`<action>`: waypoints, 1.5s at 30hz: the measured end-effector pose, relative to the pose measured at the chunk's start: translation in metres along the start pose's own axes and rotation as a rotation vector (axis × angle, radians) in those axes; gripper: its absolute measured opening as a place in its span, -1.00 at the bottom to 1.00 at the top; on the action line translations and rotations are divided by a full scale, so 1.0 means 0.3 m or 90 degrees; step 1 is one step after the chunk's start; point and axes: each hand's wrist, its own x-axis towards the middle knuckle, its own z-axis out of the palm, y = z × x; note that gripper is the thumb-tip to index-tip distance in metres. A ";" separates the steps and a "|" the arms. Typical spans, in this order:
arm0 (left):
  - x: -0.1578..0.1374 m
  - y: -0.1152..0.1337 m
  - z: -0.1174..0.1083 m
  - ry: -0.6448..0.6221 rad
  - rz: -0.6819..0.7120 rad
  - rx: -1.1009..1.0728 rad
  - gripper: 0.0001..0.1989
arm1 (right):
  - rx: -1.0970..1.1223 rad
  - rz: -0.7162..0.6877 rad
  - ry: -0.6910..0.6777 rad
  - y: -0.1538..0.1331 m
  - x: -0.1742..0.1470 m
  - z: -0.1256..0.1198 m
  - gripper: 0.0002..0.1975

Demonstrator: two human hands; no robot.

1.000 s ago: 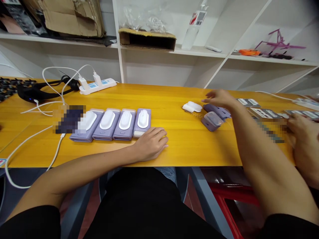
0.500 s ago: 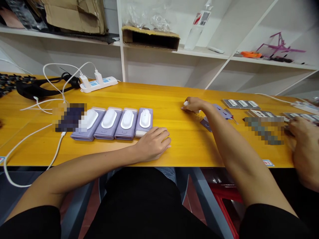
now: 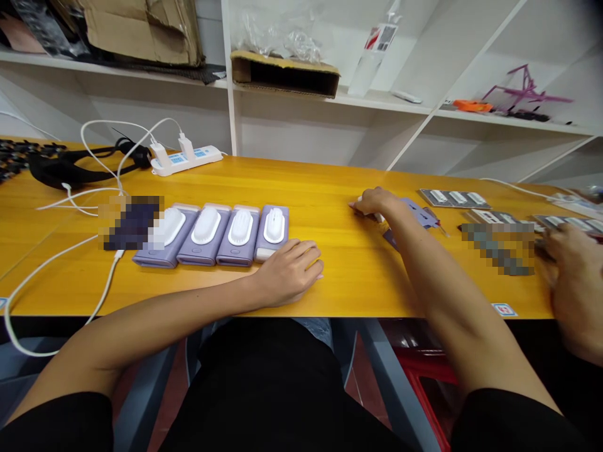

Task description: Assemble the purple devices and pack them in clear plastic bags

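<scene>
My left hand [image 3: 293,271] lies palm down near the table's front edge, fingers stretched out and holding nothing. Just beyond its fingertips is the rightmost of several purple cases in a row, with a white oval piece [image 3: 274,225] on top. My right hand [image 3: 375,204] is closed over a white plastic piece [image 3: 378,217], mostly covered by the fingers. Under my right wrist, a purple case [image 3: 391,238] is partly hidden by the forearm. Beside that wrist lies a flat lilac piece [image 3: 419,212] with dark marks.
A blurred phone-like object [image 3: 134,223] with a cable overlaps the leftmost case. Behind it stand a power strip [image 3: 188,160] and a black strap-like item [image 3: 51,168]. Trays of white parts [image 3: 455,198] lie at right, near another person's hand [image 3: 577,270]. Shelves [image 3: 301,132] line the back.
My right hand has shifted slightly right, with the white piece now closer to the purple case under the wrist. My left hand has stayed where it was.
</scene>
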 end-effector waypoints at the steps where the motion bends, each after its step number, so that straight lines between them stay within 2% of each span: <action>1: 0.000 -0.001 -0.002 0.004 0.001 0.003 -0.75 | -0.018 0.051 -0.030 -0.002 -0.002 -0.015 -0.39; 3: 0.001 -0.004 -0.007 0.016 0.003 0.019 -0.75 | -0.052 0.122 -0.075 -0.014 -0.012 -0.043 -0.42; 5: 0.006 -0.012 -0.019 0.027 0.002 0.035 -0.74 | -0.066 0.134 -0.083 -0.032 -0.023 -0.065 -0.36; 9: 0.026 -0.059 -0.078 0.014 -0.026 0.046 -0.74 | -0.088 0.108 -0.070 -0.068 -0.035 -0.101 -0.26; 14: -0.002 -0.163 -0.174 -0.063 -0.096 0.053 -0.83 | -0.078 0.074 -0.039 -0.132 -0.049 -0.174 -0.33; 18: -0.081 -0.216 -0.197 -0.035 -0.127 0.043 -0.86 | -0.021 0.022 0.141 -0.230 -0.046 -0.294 -0.46; 23: -0.125 -0.222 -0.184 0.041 -0.154 0.043 -0.85 | 0.157 -0.123 0.424 -0.438 0.065 -0.550 -0.61; 24: -0.123 -0.218 -0.184 0.048 -0.158 0.039 -0.85 | 0.187 -0.149 0.467 -0.491 0.105 -0.604 -0.58; 26: -0.115 -0.209 -0.188 0.054 -0.161 0.028 -0.84 | 0.242 -0.193 0.490 -0.606 0.196 -0.702 -0.34; 28: -0.109 -0.200 -0.194 0.060 -0.166 0.011 -0.83 | 0.291 -0.189 0.432 -0.728 0.294 -0.780 -0.01; 30: -0.109 -0.192 -0.198 0.067 -0.169 -0.003 -0.82 | 0.265 -0.172 0.371 -0.847 0.383 -0.836 0.25; 33: -0.114 -0.188 -0.205 0.089 -0.177 -0.006 -0.82 | 0.279 -0.142 0.307 -0.998 0.487 -0.886 0.31; 34: -0.116 -0.188 -0.209 0.099 -0.181 -0.004 -0.82 | 0.318 -0.131 0.293 -1.037 0.513 -0.892 0.29; 35: -0.117 -0.188 -0.212 0.109 -0.183 -0.001 -0.82 | 0.367 -0.124 0.296 -1.069 0.535 -0.894 0.12; 37: -0.117 -0.190 -0.218 0.123 -0.185 0.003 -0.82 | 0.437 -0.096 0.305 -1.114 0.574 -0.882 -0.38; 38: -0.116 -0.192 -0.220 0.128 -0.184 0.004 -0.81 | 0.447 -0.089 0.310 -1.126 0.592 -0.871 -0.47; 42: -0.110 -0.197 -0.220 0.138 -0.182 0.005 -0.83 | 0.431 -0.117 0.371 -1.101 0.677 -0.838 -0.39; 44: -0.109 -0.202 -0.222 0.140 -0.182 0.005 -0.84 | 0.434 -0.192 0.439 -1.043 0.716 -0.861 -0.42; 45: -0.108 -0.206 -0.225 0.143 -0.182 0.005 -0.84 | 0.446 -0.258 0.475 -1.003 0.723 -0.885 -0.44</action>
